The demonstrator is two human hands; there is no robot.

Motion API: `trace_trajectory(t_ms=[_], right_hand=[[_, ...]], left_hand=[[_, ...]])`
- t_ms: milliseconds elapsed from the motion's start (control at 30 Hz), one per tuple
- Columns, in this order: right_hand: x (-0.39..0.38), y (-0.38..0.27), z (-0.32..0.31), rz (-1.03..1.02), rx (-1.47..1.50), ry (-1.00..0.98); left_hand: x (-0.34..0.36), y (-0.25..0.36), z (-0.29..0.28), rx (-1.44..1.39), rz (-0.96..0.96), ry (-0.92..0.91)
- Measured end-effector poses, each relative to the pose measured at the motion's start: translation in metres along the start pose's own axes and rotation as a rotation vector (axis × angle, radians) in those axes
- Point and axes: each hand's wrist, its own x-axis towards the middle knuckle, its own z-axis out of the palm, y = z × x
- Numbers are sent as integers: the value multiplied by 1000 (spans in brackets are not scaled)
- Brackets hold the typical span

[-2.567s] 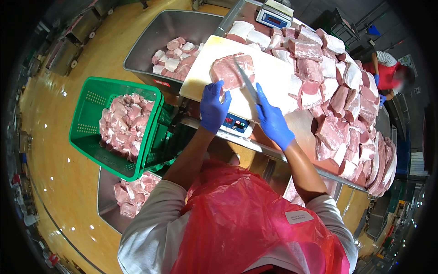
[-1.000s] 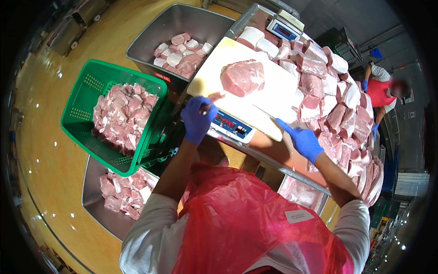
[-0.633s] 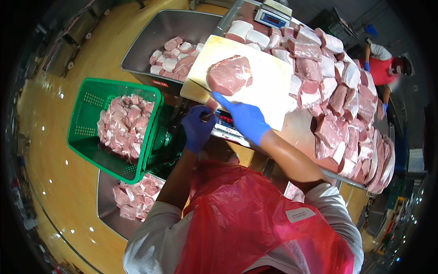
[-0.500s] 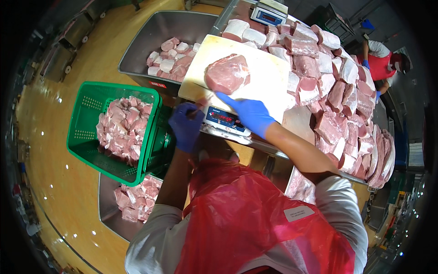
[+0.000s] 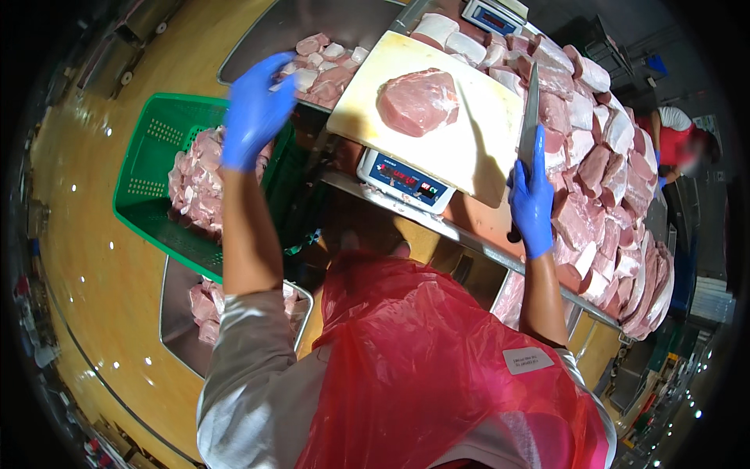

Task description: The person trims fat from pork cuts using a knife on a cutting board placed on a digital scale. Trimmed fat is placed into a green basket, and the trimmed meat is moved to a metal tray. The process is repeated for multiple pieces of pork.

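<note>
A metal table (image 5: 474, 220) is occupied across its right and far sides by a large heap of meat cuts (image 5: 576, 176), pale fat and pink flesh being shown in turn. To the left of the table, a grey metal bin (image 5: 254, 41) is partly filled with smaller cuts, and a green perforated basket (image 5: 139, 205), holding pink meat pieces, is seen nearer the person. A white cutting board (image 5: 375, 82) is set over a scale (image 5: 408, 184), whose lit display is left exposed at the near edge. On the far left part of the board lies a single piece of meat (image 5: 418, 102), touched by neither hand. The left forearm is raised almost straight up the view, and the blue-gloved left hand (image 5: 258, 116), slightly blurred, is held over the basket's rim and the bin's near corner; its fingers are loosely curved and parted toward the right, and nothing can be made out in them. The gloved right hand (image 5: 533, 205) is held upright just beside the board's right edge, closed around the handle of a knife (image 5: 532, 102), the forefinger extended along it and the blade pointed away from the person.
</note>
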Motion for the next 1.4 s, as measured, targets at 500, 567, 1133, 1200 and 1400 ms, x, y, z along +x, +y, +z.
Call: trace_trajectory(t_ms=[500, 567, 1133, 1200, 1400], right_hand=[[-43, 40, -11, 95, 123, 105], [-47, 43, -5, 113, 199, 51], [-29, 33, 52, 117, 156, -72], [-1, 37, 60, 49, 159, 11], [74, 22, 30, -36, 36, -102]], left_hand=[[46, 85, 208, 245, 456, -836], [44, 79, 204, 154, 773, -859], [-2, 84, 235, 411, 706, -117], [-19, 104, 246, 626, 506, -20], [-36, 122, 226, 621, 387, -332]])
